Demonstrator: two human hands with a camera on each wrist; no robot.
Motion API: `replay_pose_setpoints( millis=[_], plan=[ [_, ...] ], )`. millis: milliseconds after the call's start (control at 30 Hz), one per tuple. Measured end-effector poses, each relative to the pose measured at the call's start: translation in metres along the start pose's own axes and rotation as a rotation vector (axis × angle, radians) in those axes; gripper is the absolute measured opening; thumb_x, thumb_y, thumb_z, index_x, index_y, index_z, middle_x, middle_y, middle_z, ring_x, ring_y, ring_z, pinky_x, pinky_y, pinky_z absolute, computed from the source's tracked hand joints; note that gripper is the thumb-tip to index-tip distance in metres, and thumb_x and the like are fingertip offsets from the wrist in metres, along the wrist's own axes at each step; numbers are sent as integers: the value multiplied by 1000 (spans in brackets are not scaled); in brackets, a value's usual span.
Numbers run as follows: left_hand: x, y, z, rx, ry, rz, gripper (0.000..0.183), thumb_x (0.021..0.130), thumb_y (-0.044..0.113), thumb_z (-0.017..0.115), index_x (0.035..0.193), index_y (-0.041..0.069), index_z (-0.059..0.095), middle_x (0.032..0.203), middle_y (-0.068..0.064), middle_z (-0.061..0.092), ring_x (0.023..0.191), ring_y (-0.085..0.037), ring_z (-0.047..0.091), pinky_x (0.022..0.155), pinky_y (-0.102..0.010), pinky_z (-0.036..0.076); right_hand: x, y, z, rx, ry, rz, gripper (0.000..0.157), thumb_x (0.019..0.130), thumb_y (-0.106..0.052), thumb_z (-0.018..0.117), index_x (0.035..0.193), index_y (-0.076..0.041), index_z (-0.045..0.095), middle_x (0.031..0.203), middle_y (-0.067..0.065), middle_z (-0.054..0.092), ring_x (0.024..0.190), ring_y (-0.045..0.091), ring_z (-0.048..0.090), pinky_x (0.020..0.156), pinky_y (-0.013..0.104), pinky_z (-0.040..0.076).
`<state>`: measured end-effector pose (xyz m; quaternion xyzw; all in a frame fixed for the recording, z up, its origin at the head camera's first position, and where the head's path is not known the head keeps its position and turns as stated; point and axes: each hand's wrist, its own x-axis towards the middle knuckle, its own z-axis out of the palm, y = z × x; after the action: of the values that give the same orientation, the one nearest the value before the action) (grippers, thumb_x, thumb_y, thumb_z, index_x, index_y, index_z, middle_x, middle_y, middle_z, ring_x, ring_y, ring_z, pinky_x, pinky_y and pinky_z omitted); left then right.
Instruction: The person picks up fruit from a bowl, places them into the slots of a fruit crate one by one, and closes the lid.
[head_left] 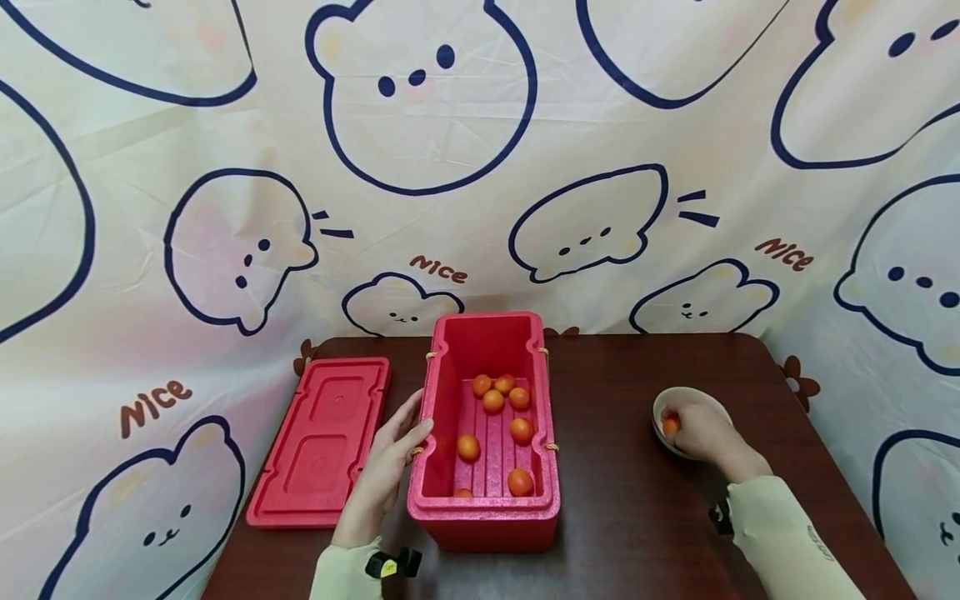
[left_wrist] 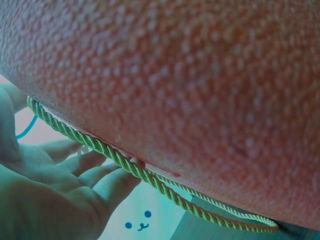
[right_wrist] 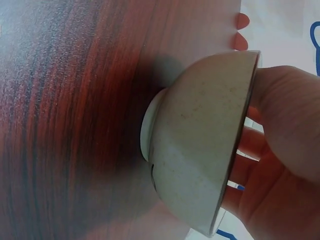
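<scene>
The dark wooden table (head_left: 615, 517) lies under both hands, its near edge cut off by the frame; the red box (head_left: 483, 529) stands between them, just right of the left hand (head_left: 393, 454), its near wall hiding part of the floor inside; the left fingers lie fairly straight against its outer side, their tips hard to follow in the left wrist view, where the box's grainy wall fills most of the frame; the red lid (head_left: 322, 442), with two recessed panels, lies left of that hand, its near right corner partly behind the wrist; the pale bowl (right_wrist: 200, 130) stands beneath the right hand (head_left: 701, 433), whose fingers reach down over the rim, tips hidden; one small fruit shows beside them in the bowl, though whether they pinch it I cannot tell; the other small fruits (head_left: 521, 430), smooth, round and orange-red with soft highlights, lie in the box right of the left hand, four clustered farther off and four nearer, one almost wholly hidden; a twisted cord (left_wrist: 100, 145) loops across the left fingers.
</scene>
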<state>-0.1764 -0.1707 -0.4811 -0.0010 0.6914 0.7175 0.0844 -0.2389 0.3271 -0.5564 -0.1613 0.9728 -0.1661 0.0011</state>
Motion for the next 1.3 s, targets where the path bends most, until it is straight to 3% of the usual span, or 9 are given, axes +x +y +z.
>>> replay_pose_setpoints(
  millis=[300,633,933,1300],
  plan=[
    [1,1,0,2,-3,15,66,97,23,63,157,17,35,158,-14,37,131,-38,50,90,-45,57,1,-5,-7,-1,30,-11,13,74,-2,71,85,-9,66,73,-3,61,64,14,53,66,38,50],
    [1,0,1,1,-18,29,65,98,22,62,157,17,35,158,-15,37,131,-37,49,92,-46,57,2,-11,-14,14,-7,43,16,78,-6,73,94,-7,68,80,1,65,68,16,54,69,41,51],
    [1,1,0,4,-18,28,66,98,22,62,157,18,35,159,-15,37,133,-37,47,92,-47,56,8,-22,-30,60,-73,147,26,82,-9,74,109,-8,70,102,10,68,86,25,60,82,51,53],
    [0,-1,0,3,-9,22,66,97,23,62,157,18,35,158,-14,37,133,-37,48,92,-47,56,10,-33,-46,39,-92,147,36,85,-15,77,117,-1,68,112,21,68,89,28,62,83,55,54]
  ],
)
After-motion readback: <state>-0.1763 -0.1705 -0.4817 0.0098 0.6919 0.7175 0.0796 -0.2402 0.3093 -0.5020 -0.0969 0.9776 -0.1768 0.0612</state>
